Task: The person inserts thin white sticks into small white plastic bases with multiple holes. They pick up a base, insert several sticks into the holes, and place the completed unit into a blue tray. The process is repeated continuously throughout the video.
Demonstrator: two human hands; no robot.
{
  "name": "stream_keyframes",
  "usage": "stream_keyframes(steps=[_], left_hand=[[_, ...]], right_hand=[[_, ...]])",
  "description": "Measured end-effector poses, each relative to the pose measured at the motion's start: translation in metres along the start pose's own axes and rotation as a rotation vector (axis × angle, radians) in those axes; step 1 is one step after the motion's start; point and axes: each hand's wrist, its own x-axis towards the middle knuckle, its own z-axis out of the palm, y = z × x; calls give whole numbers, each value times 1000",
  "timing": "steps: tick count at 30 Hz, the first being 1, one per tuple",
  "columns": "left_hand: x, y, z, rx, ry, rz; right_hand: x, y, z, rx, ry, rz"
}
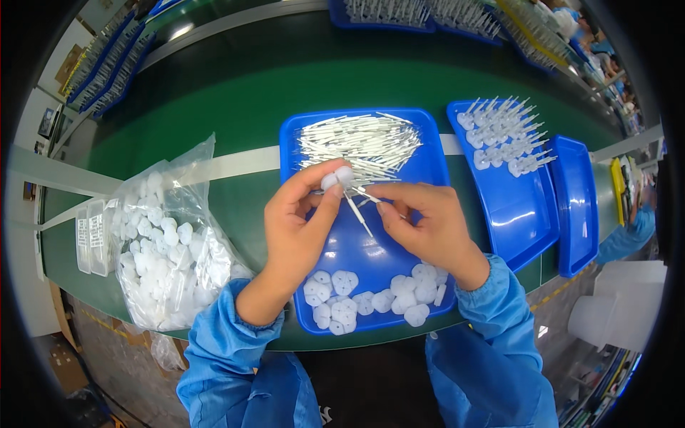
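Left hand (298, 227), at the centre of the frame, is seen pinching a small white cap (338, 177) between thumb and fingers, while a thin white stick (357, 212) is pinched by the right hand (427, 225) just beside it. Both are held above a blue tray (428, 167), where more sticks (360, 140) are piled at the top and loose caps (371, 296) at the bottom. A clear bag of caps (164, 242) is seen at the left, and a second tray of assembled pieces (503, 139) at the upper right.

Bag of white caps (168, 246) beside clear boxes (94, 235)

Bright, even overhead light; glare streak on green conveyor belt (182, 32) upper left. Strong fisheye bending, black vignette at corners. Centre sharp, rim soft.
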Motion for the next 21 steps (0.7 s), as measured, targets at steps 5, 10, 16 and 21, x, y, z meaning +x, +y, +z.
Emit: stream_keyframes(steps=[5, 10, 16, 21], left_hand=[[0, 1, -1, 11, -19, -16], [1, 0, 1, 10, -8, 9], [-1, -5, -5, 274, -50, 120], [-3, 8, 1, 485, -98, 184]], right_hand=[[0, -1, -2, 53, -33, 56], [-4, 3, -3, 106, -28, 137], [5, -14, 2, -55, -22, 125], [3, -1, 1, 65, -64, 211]])
